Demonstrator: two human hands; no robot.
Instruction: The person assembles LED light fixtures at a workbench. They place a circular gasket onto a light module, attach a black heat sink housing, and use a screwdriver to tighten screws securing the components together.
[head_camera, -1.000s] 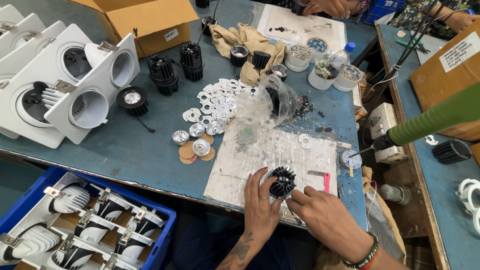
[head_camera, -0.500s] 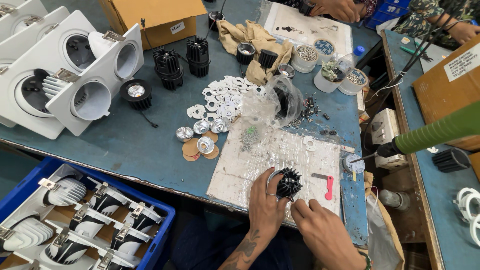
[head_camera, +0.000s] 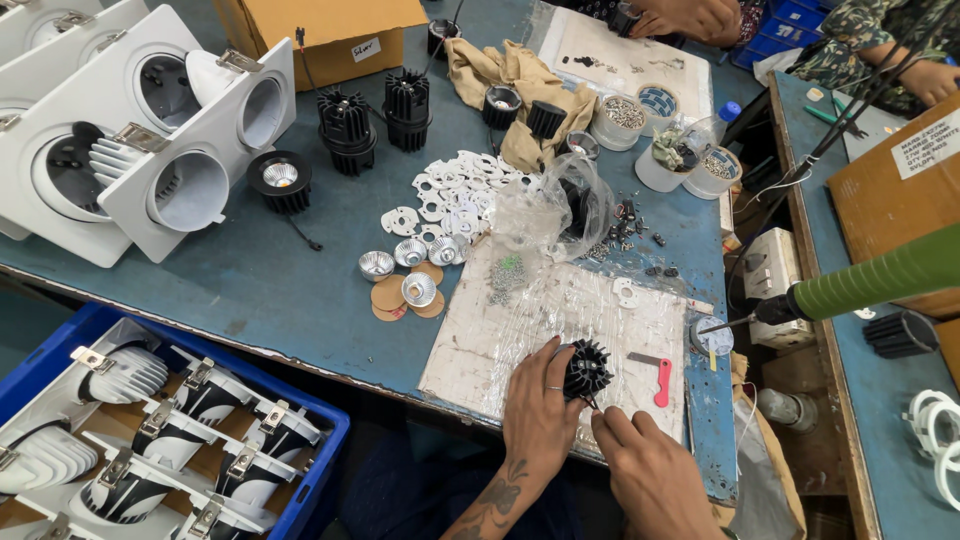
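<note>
My left hand (head_camera: 538, 412) grips a small black finned heat sink (head_camera: 587, 369) against a white plastic-wrapped work pad (head_camera: 520, 320) at the near edge of the blue table (head_camera: 280, 270). My right hand (head_camera: 645, 465) sits just below the heat sink, its fingertips pinched at the part's lower edge; what they pinch is too small to tell. A red-handled tool (head_camera: 662, 380) lies on the pad to the right of the heat sink.
White flat gaskets (head_camera: 450, 195), small silver reflectors (head_camera: 410, 255) and a clear bag (head_camera: 555, 205) lie mid-table. White square lamp housings (head_camera: 150, 130) stand left, a blue crate (head_camera: 170, 430) of lamps below. A green-handled tool (head_camera: 880, 275) hangs right. Another person's hands (head_camera: 690, 18) work at the far end.
The view has shifted down and slightly left. Both hands stay on the heat sink, with the right hand drawn closer under it.
</note>
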